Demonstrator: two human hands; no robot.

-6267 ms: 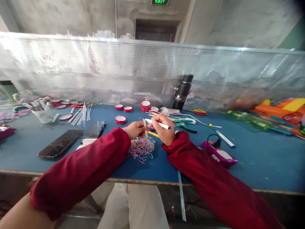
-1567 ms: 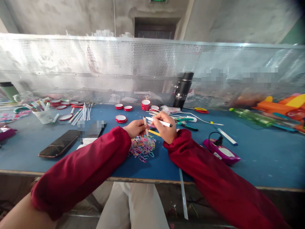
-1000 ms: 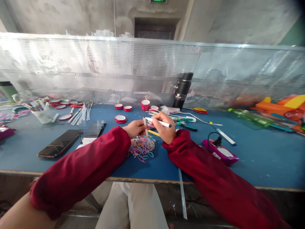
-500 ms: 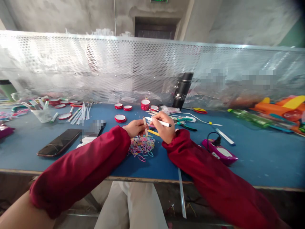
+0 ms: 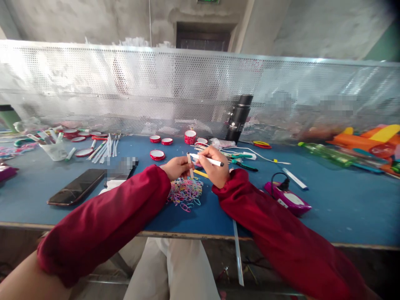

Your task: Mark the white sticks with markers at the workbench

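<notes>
Head view, please: what is closest to the wearer?

Beige trousers at the bottom, below the front edge of a blue table. Two dark red sleeves reach inward from either side.

And just past that edge?

A loose heap of small pastel loops, pink, blue, yellow and lilac, lying on the table just in front of the hands.

Where are the fingers, and what is in them?

The left hand pinches a narrow pale strip between thumb and fingers, with its upper end standing above the fingertips and its lower end poking out below them, over the loops. The right hand grips a white marker like a pen, its black end pointing right and its tip aimed left, at the strip's dark upper end (whether tip and strip touch, I cannot tell).

What lies around them?

A dark phone lies flat to the left; to the right is a purple box with a black plug on it.

Farther back?

Green-handled pliers, then round red-and-white pieces. A black flask leans slightly before a perforated metal panel. Beyond rises a grey wall with a dark doorway.
</notes>
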